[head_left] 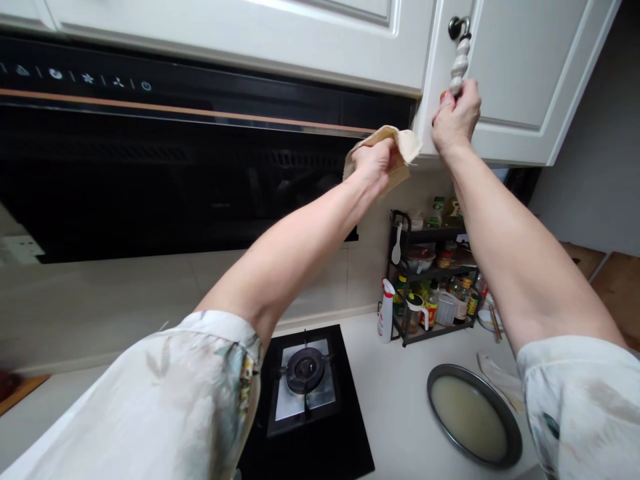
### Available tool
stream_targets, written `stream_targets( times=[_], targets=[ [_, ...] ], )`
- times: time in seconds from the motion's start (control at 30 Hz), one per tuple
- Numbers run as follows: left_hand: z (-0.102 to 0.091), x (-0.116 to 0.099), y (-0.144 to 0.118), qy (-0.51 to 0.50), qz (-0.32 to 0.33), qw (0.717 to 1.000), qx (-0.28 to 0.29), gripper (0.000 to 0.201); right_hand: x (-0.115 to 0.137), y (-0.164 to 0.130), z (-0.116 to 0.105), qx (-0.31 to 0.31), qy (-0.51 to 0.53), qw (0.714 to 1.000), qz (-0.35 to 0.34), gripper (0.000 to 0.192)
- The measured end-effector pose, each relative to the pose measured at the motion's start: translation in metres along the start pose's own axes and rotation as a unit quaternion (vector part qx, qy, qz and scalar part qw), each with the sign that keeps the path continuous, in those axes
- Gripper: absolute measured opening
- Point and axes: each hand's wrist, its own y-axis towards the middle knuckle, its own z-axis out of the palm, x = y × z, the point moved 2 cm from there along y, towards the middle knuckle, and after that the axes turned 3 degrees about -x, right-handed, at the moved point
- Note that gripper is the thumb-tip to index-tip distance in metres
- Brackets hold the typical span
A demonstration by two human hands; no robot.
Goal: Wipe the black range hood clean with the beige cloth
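Observation:
My left hand [374, 162] is closed around a beige cloth [409, 145], whose edges stick out past the fingers. Hand and cloth are at the right end of the black range hood [200, 160], close to the corner of the white cabinet. Higher up and to the right, my right hand [457, 117] grips the lower part of a cabinet handle [459, 65] with pale beads and dark metal mounts. That handle is fixed to a white cabinet door [525, 67]. Whether the cloth touches the hood, I cannot tell.
Below the hood is a gas stove [345, 427] with one burner in sight. A black rack [407, 267] with several bottles and jars stands at the back right, beside a white spray bottle [386, 311]. A dark pan [513, 433] of cloudy liquid rests on the counter [395, 400].

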Motion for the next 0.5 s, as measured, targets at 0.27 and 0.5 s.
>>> stream_targets(
  times=[0.27,0.5],
  targets=[
    [0.01,-0.011,-0.03,-0.008,-0.004,0.997,-0.076,0.021,0.016,-0.012,-0.005,0.023,-0.015,1.0,0.015,0.015],
    [0.023,-0.014,-0.033,0.032,-0.009,0.998,-0.059,0.011,0.017,-0.016,-0.008,0.012,-0.01,1.0,0.002,0.018]
  ],
)
